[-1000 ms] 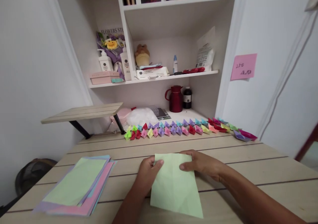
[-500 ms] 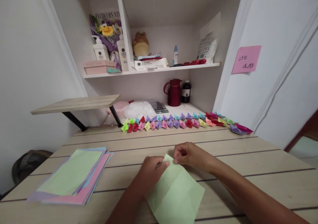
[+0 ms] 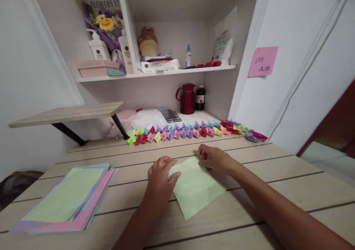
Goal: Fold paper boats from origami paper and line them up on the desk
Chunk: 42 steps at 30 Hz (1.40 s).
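Observation:
A light green square sheet of paper [image 3: 197,189] lies on the wooden table with faint creases across it. Along its left edge rests my left hand [image 3: 161,176], thumb and fingers apart, the thumb over the paper's margin. My right hand [image 3: 212,158] is at the far right edge of the sheet, fingers curled in a pinch at that edge; the fingertips are partly hidden. To the left sits a stack of coloured paper sheets [image 3: 66,194], light green on top, with purple, pink and blue below.
Rows of small folded paper boats [image 3: 183,133] line the table's back. Behind them stand a dark red jug [image 3: 188,99] and a dark bottle [image 3: 200,98]. A small raised wooden shelf [image 3: 66,114] is at the left. A pink note [image 3: 263,61] hangs on the right.
The green sheet has moved away from me and turned, now lying flatter. My left thumb has come away from the top corner and the left fingers have spread. The view has shifted right.

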Motion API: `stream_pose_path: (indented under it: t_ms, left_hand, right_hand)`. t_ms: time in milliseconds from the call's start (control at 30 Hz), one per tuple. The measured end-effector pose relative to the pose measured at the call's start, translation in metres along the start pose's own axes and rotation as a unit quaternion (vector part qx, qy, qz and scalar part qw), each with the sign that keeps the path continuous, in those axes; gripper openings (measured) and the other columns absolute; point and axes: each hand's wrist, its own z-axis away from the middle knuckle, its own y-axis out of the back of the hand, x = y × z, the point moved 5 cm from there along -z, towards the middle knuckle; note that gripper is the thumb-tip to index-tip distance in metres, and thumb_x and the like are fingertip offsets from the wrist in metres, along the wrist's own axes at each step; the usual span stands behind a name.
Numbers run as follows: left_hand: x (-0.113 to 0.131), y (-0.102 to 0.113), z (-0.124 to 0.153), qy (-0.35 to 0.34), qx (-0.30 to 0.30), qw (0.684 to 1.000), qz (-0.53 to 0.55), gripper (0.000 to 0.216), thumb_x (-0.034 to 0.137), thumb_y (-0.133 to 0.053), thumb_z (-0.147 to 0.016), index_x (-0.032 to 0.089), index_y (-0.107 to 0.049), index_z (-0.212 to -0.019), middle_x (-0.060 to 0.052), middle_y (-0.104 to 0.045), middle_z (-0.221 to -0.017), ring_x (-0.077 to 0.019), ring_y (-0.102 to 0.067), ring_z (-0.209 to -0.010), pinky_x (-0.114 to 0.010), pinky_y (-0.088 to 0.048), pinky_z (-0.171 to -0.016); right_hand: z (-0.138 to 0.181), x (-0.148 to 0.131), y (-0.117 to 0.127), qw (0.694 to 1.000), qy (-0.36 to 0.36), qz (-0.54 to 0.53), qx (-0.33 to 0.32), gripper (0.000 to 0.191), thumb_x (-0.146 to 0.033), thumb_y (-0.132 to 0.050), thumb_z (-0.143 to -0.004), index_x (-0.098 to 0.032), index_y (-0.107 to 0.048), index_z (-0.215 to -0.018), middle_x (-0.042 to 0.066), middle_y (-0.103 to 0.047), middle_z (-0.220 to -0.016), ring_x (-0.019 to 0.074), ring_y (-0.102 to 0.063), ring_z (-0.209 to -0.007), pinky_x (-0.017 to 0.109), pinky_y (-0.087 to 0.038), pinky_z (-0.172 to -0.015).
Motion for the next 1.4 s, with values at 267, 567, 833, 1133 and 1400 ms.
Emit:
stream_pose_path:
  t_ms: [267, 567, 833, 1133, 1400]
  left_hand:
    - [0.002, -0.008, 0.006, -0.052, -0.032, 0.998, -0.024, 0.059, 0.062, -0.064, -0.070, 0.029, -0.060, -0.119, -0.009, -0.044, -0.143, -0.0340, -0.030, -0.134, -0.053, -0.006, -0.110]
    - [-0.002, -0.023, 0.014, -0.031, -0.089, 0.995, 0.022, 0.060, 0.046, -0.079, -0.057, 0.026, -0.064, -0.111, -0.013, -0.041, -0.145, -0.0382, -0.026, -0.136, -0.056, -0.001, -0.110]
    - [-0.014, -0.005, -0.001, 0.116, 0.039, 0.956, 0.265, 0.011, 0.027, -0.065, -0.069, 0.018, -0.068, -0.074, -0.009, -0.067, -0.108, -0.0264, -0.056, -0.106, -0.040, -0.038, -0.097]
    - [-0.020, -0.010, -0.003, 0.129, -0.032, 0.916, 0.379, 0.033, 0.045, -0.061, -0.075, 0.013, -0.063, -0.083, -0.005, -0.067, -0.071, -0.0185, -0.062, -0.069, -0.027, -0.047, -0.063]
    - [-0.015, -0.019, -0.001, 0.119, -0.043, 0.920, 0.371, 0.022, 0.033, -0.067, -0.070, 0.014, -0.058, -0.062, 0.002, -0.054, -0.056, -0.0101, -0.046, -0.052, -0.020, -0.031, -0.048]
  right_hand:
    - [0.027, -0.050, 0.010, 0.963, 0.208, 0.018, -0.173, 0.041, -0.038, -0.072, -0.072, -0.029, -0.059, -0.110, 0.003, -0.055, -0.116, 0.0253, -0.048, -0.110, 0.036, -0.038, -0.092]
    - [0.024, -0.037, -0.014, 0.960, 0.195, 0.093, -0.180, 0.035, -0.021, -0.074, -0.063, -0.026, -0.065, -0.097, 0.004, -0.054, -0.108, 0.0250, -0.050, -0.103, 0.036, -0.040, -0.089]
    - [0.011, -0.026, -0.007, 0.975, 0.108, -0.119, -0.155, 0.015, -0.032, -0.064, -0.076, -0.019, -0.056, -0.077, 0.002, -0.057, -0.082, 0.0161, -0.053, -0.075, 0.025, -0.041, -0.063]
    - [0.017, -0.034, -0.010, 0.941, 0.037, -0.286, -0.176, 0.031, -0.039, -0.073, -0.068, -0.017, -0.051, -0.071, -0.004, -0.049, -0.063, 0.0103, -0.044, -0.058, 0.021, -0.032, -0.052]
    - [0.023, -0.056, -0.015, 0.963, 0.111, -0.186, -0.162, 0.018, -0.029, -0.073, -0.069, -0.018, -0.065, -0.081, 0.000, -0.064, -0.081, 0.0152, -0.055, -0.075, 0.024, -0.041, -0.065]
